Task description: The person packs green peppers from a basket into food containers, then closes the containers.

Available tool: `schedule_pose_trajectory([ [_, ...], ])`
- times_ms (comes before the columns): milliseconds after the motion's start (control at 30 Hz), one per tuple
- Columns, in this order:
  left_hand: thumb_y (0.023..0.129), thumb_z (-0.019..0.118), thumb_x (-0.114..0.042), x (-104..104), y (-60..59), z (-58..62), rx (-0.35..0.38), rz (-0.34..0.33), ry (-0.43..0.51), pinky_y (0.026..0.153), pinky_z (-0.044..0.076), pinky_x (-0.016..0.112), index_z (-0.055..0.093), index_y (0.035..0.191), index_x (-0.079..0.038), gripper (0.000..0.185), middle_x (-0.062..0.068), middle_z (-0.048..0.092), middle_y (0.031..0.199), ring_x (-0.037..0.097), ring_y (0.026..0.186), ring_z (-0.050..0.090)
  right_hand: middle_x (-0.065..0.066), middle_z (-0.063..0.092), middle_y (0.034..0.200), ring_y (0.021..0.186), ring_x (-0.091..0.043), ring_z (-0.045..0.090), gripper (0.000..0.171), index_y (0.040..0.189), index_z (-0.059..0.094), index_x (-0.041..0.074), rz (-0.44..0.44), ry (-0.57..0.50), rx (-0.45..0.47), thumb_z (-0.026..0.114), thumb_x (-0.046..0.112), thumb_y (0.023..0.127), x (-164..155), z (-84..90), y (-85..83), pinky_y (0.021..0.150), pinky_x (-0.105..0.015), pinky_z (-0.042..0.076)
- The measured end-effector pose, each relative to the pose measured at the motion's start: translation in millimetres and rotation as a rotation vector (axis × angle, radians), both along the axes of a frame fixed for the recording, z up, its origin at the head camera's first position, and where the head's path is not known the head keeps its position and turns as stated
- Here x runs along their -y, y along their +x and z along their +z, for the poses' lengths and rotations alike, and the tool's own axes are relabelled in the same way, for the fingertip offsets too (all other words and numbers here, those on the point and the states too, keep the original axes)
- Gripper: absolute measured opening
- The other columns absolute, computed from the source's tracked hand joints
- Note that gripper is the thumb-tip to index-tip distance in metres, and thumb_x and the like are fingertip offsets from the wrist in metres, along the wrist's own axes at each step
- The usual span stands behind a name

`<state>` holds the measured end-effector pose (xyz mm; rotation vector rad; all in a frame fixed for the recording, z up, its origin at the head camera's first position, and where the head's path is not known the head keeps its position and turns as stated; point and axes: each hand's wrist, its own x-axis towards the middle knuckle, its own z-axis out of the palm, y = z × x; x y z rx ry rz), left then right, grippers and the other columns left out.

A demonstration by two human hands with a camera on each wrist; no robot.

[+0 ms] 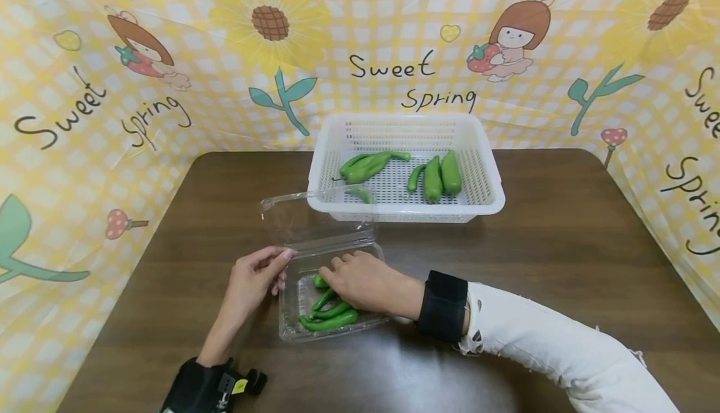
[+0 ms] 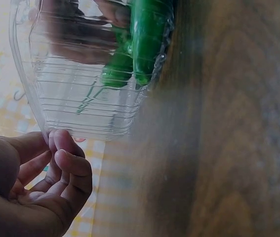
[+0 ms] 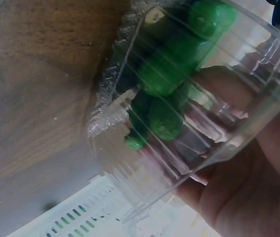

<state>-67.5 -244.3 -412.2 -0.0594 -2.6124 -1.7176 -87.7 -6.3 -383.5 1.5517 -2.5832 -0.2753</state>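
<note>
My right hand (image 1: pixel 360 282) reaches into the clear plastic clamshell box (image 1: pixel 332 288), fingers curled on the green peppers (image 1: pixel 329 314) beneath; left hand (image 1: pixel 255 278) pinches its left rim.

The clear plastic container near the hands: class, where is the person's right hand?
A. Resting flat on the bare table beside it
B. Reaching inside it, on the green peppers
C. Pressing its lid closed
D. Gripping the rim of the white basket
B. In the head view the right hand lies inside the open clear plastic container, over the green peppers, while the left hand holds its edge.
</note>
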Motion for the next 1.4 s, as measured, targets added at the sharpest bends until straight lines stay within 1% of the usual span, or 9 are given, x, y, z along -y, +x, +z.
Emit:
schedule_pose_trajectory([
  [167,0.099,0.062,-0.030,2.5,2.4,0.4,0.011,0.010,0.003,0.048,0.053,0.032,0.072,0.109,-0.007,0.027,0.013,0.061,0.071,0.017,0.053,0.058,0.001,0.067,0.102,0.089,-0.014,0.067,0.024,0.124,0.059,0.017,0.029,0.013,-0.014,0.052,0.024,0.103,-0.8,-0.3,0.8,0.075,-0.027,0.056],
  [467,0.099,0.061,-0.031,4.0,5.2,-0.1,0.021,0.014,-0.002,0.048,0.053,0.034,0.072,0.109,-0.007,0.028,0.013,0.061,0.071,0.019,0.054,0.059,0.002,0.067,0.100,0.088,-0.015,0.066,0.017,0.113,0.062,0.017,0.052,0.009,-0.044,0.054,0.021,0.099,-3.4,0.6,3.0,0.071,-0.028,0.055],
  [600,0.099,0.061,-0.030,4.9,5.2,-0.5,0.018,0.010,-0.001,0.048,0.053,0.033,0.072,0.109,-0.007,0.027,0.013,0.061,0.072,0.018,0.054,0.059,0.002,0.068,0.101,0.089,-0.014,0.066,0.017,0.112,0.063,0.017,0.054,0.008,-0.059,0.052,0.021,0.099,-4.5,1.0,3.5,0.072,-0.028,0.055],
  [733,0.099,0.061,-0.030,5.5,4.9,-0.8,0.014,0.007,-0.005,0.048,0.053,0.033,0.071,0.109,-0.007,0.027,0.012,0.061,0.071,0.019,0.054,0.059,0.002,0.068,0.104,0.094,-0.014,0.066,0.019,0.114,0.063,0.016,0.054,0.012,-0.048,0.053,0.023,0.100,-8.4,7.1,3.8,0.077,-0.028,0.056],
  [833,0.099,0.061,-0.030,5.6,5.3,-1.1,0.018,0.004,-0.008,0.048,0.053,0.032,0.071,0.109,-0.007,0.027,0.012,0.062,0.072,0.019,0.054,0.059,0.001,0.067,0.105,0.096,-0.014,0.065,0.021,0.116,0.062,0.016,0.048,0.023,0.001,0.056,0.026,0.100,-15.4,21.5,2.9,0.080,-0.028,0.056],
  [967,0.099,0.061,-0.030,4.8,5.7,-1.4,0.022,0.003,-0.007,0.048,0.053,0.033,0.071,0.109,-0.007,0.027,0.012,0.062,0.072,0.017,0.054,0.059,0.000,0.067,0.103,0.092,-0.013,0.064,0.024,0.115,0.062,0.014,0.031,-0.001,0.058,0.059,0.030,0.098,-31.5,51.8,-1.8,0.078,-0.026,0.056],
  [1067,0.099,0.061,-0.029,4.0,5.6,-1.4,0.015,0.003,-0.004,0.048,0.053,0.033,0.072,0.108,-0.006,0.026,0.013,0.061,0.072,0.017,0.054,0.059,0.000,0.066,0.097,0.086,-0.014,0.063,0.023,0.111,0.063,0.011,0.022,-0.068,0.067,0.060,0.030,0.098,-48.1,74.0,-7.4,0.075,-0.027,0.056],
  [1233,0.099,0.062,-0.029,2.9,3.7,-0.9,0.004,-0.006,-0.007,0.048,0.053,0.033,0.072,0.107,-0.007,0.025,0.013,0.061,0.071,0.019,0.054,0.058,0.000,0.062,0.086,0.073,-0.014,0.059,0.013,0.102,0.063,0.009,-0.008,-0.216,0.065,0.061,0.021,0.097,-77.4,102.6,-17.9,0.066,-0.029,0.054],
  [1400,0.099,0.062,-0.028,2.2,2.1,0.1,-0.009,-0.019,-0.009,0.048,0.053,0.032,0.072,0.108,-0.007,0.025,0.015,0.061,0.071,0.020,0.054,0.057,-0.003,0.062,0.087,0.072,-0.016,0.059,0.010,0.103,0.063,0.005,-0.070,-0.284,0.062,0.060,0.011,0.095,-100.7,123.7,-29.3,0.066,-0.031,0.054],
])
